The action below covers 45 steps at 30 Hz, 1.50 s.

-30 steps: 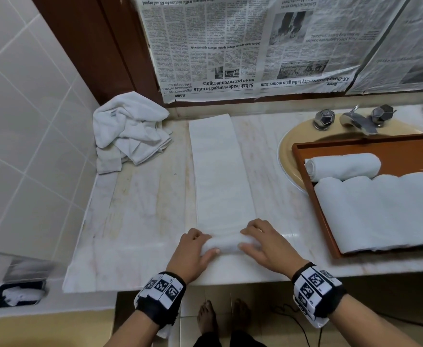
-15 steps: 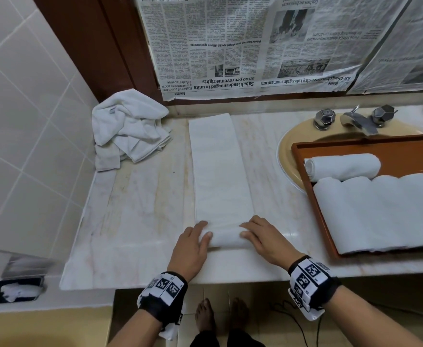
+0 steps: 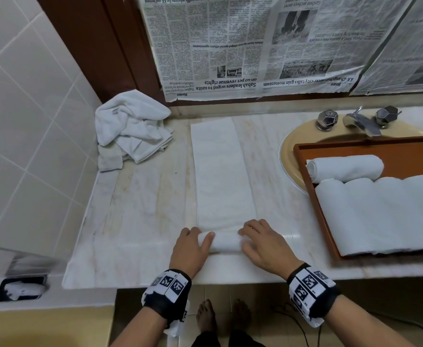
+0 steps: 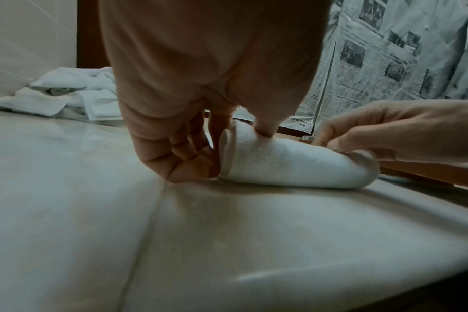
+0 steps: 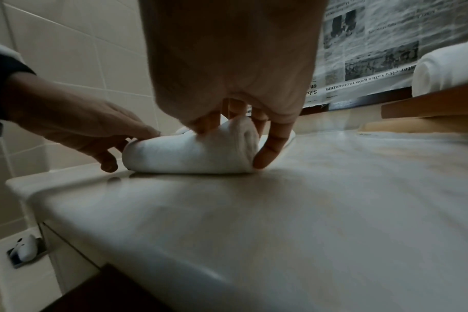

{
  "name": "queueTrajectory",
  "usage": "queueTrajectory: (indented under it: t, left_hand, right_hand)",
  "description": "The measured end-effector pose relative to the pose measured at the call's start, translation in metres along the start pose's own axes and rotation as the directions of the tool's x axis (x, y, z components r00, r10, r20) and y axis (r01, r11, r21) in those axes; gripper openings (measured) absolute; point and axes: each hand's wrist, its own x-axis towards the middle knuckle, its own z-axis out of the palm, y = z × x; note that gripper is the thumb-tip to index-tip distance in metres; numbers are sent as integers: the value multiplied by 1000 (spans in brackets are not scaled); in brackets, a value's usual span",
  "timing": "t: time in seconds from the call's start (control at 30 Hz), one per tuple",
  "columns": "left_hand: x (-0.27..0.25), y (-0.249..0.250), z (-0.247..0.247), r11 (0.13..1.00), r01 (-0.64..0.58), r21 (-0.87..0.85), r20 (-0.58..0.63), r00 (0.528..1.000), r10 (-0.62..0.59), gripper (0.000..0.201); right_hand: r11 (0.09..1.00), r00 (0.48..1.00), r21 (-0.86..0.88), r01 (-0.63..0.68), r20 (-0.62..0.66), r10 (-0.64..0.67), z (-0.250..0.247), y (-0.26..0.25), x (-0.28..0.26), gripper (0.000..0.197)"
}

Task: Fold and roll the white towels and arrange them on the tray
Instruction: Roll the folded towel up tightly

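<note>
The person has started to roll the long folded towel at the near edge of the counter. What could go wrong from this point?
1. The roll is just begun, and both hands, left hand and right hand, sit at its ends; uneven pressure could make it cone-shaped or loose.
2. The long flat strip ahead could drift sideways, leaving stepped ends.
3. The tray is already quite full of rolled towels, so placing another may be tight.
</note>
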Motion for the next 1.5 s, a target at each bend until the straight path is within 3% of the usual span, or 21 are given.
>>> queueTrajectory:
  t: [0.1,0.2,0.27,0.37,0.53,0.7,0.8,0.87,0.93,1.0,1.13,1.27,1.37,1.5]
  left_hand:
    - [-1,0,3,999,6,-49,-66,998,-9,36]
    - [-4,3,7,993,-69,-97,-157,986,53,36]
    - [-6,4,8,989,-146,-33,-177,974,138,37]
    - [-7,-3,9,969,-247,29,-94,964,249,41]
    - [-6,-18,11,948,-309,71,10,951,309,75]
    - [0,-21,6,958,-279,67,44,960,277,76]
    - [6,-16,0,970,-234,57,96,969,228,76]
    - [9,-15,-5,972,-230,50,130,966,222,80]
    - [9,-16,-7,964,-261,44,165,954,251,71]
    - [7,-20,-6,954,-297,24,167,943,289,60]
    - [7,-20,-4,965,-262,-17,164,951,262,58]
    - [13,-15,-1,981,-182,-62,177,966,190,71]
    - [18,-12,2,989,-116,-94,130,983,127,57]
    - [23,-1,2,993,-81,-90,119,989,91,40]
  right_hand:
    - [998,997,-52,40,72,-37,-1,5,-3,56]
    - [1000,996,-11,16,91,-15,-3,6,4,51]
    - [999,994,33,-25,110,21,-6,3,11,51]
    - [998,991,51,-48,126,41,-8,3,14,52]
    - [984,983,158,-83,175,55,-9,10,20,46]
    - [965,994,247,-85,91,65,-8,18,13,42]
    - [948,989,286,-140,94,118,-13,10,15,29]
    - [956,992,270,-112,79,94,-12,7,18,17]
    - [959,995,265,-99,27,95,-9,10,20,13]
    - [965,994,242,-100,-15,106,-4,12,22,15]
    - [993,991,83,-80,-105,88,2,11,28,17]
    - [971,985,171,-166,-9,170,-2,10,38,23]
    - [982,984,55,-178,8,178,0,5,40,27]
    - [997,985,-23,-68,-160,64,2,5,23,40]
